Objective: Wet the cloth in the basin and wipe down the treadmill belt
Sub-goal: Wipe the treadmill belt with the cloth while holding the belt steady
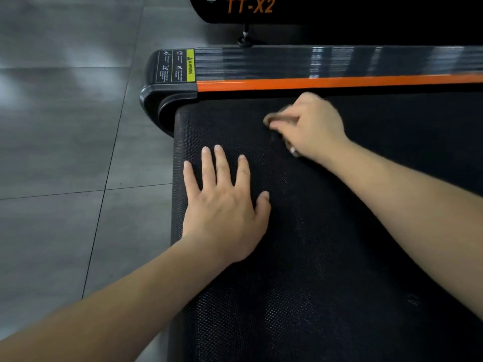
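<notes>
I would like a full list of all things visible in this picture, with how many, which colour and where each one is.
treadmill belt: one, black and textured, fills the centre and right of the view
cloth: one, seems grey-brown but blurred, on the belt under the right hand
orange stripe: one, orange, along the far edge of the belt
side rail: one, dark and ribbed, just beyond the stripe
warning label: one, yellow-green, at the left end of the rail
end cap: one, black, at the far left corner of the belt
black housing: one, black with orange lettering TT-X2, top edge
floor tiles: several, grey, on the left
left hand: one, rests flat on the belt, fingers spread
right hand: one, grips the cloth near the stripe
</notes>
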A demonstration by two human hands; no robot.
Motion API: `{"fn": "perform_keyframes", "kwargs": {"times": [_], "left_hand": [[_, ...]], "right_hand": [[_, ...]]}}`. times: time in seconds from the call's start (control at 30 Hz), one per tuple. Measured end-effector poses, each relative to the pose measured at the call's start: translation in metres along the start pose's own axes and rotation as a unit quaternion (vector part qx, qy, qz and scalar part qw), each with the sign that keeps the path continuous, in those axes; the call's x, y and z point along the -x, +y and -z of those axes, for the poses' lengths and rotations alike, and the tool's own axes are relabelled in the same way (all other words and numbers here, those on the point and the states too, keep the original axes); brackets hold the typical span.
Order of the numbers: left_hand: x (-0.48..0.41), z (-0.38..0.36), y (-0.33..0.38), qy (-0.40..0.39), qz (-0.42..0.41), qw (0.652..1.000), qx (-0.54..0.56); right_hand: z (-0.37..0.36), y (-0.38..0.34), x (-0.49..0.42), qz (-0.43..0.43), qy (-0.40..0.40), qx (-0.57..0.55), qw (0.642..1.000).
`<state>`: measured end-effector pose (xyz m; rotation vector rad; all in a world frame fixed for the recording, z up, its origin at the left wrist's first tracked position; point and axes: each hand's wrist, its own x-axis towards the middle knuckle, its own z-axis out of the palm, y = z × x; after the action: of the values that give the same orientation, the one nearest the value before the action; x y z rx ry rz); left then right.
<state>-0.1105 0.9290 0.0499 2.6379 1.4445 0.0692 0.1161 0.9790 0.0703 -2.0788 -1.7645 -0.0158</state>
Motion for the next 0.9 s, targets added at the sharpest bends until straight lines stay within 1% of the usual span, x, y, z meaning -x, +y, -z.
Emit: {"fn": "perform_keyframes", "kwargs": {"times": [0.07,0.1,0.17,0.27,0.3,0.37,0.4,0.47,0.5,0.53,0.57,0.6,0.7,0.73,0.8,0.83,0.9], "left_hand": [[0.0,0.0,0.0,0.001,0.001,1.0,0.0],[0.0,0.0,0.0,0.001,0.001,1.0,0.0],[0.0,0.0,0.0,-0.003,0.001,1.0,-0.003],[0.0,0.001,0.0,-0.008,0.002,1.0,-0.007],[0.0,0.001,0.0,-0.009,0.002,1.0,-0.009],[0.0,0.001,0.0,-0.015,0.004,1.0,-0.013],[0.0,0.001,0.0,-0.017,0.004,1.0,-0.013],[0.0,0.001,0.0,-0.018,0.003,1.0,-0.01],[0.0,0.001,0.0,-0.016,0.004,1.0,-0.008],[0.0,0.001,0.0,-0.017,0.004,1.0,-0.008],[0.0,0.002,-0.001,-0.02,0.004,1.0,-0.009],[0.0,0.002,-0.001,-0.024,0.003,1.0,-0.01],[-0.001,0.003,-0.002,-0.025,0.002,1.0,-0.006],[-0.001,0.003,-0.002,-0.023,0.001,1.0,0.001],[0.003,0.005,-0.003,-0.021,-0.004,1.0,0.012],[0.005,0.006,-0.003,-0.021,-0.01,1.0,0.016],[0.015,0.007,0.0,-0.022,-0.02,0.999,0.022]], "right_hand": [[-0.004,0.009,-0.022,-0.054,0.029,0.011,0.998],[-0.005,0.011,-0.025,-0.06,0.036,0.018,0.997],[-0.001,0.003,-0.01,-0.036,0.005,0.017,0.999],[0.013,-0.006,0.046,0.032,-0.043,-0.022,0.998],[0.019,-0.008,0.067,0.058,-0.051,-0.042,0.996],[0.022,-0.002,0.079,0.089,-0.048,-0.039,0.994],[0.02,0.001,0.069,0.076,-0.03,-0.022,0.996],[0.012,0.011,0.034,-0.004,0.023,0.015,1.0],[0.01,0.012,0.021,-0.048,0.037,0.026,0.998],[0.009,0.011,0.017,-0.067,0.043,0.039,0.996],[0.009,0.007,0.023,-0.06,0.037,0.045,0.997],[0.011,0.001,0.038,-0.031,0.021,0.035,0.999],[0.027,-0.018,0.115,0.053,-0.044,-0.065,0.996],[0.031,-0.022,0.134,0.073,-0.057,-0.083,0.992],[0.035,-0.016,0.136,0.091,-0.051,-0.06,0.993],[0.033,-0.01,0.124,0.071,-0.031,-0.041,0.996],[0.026,0.004,0.091,-0.006,0.019,0.0,1.0]]}}
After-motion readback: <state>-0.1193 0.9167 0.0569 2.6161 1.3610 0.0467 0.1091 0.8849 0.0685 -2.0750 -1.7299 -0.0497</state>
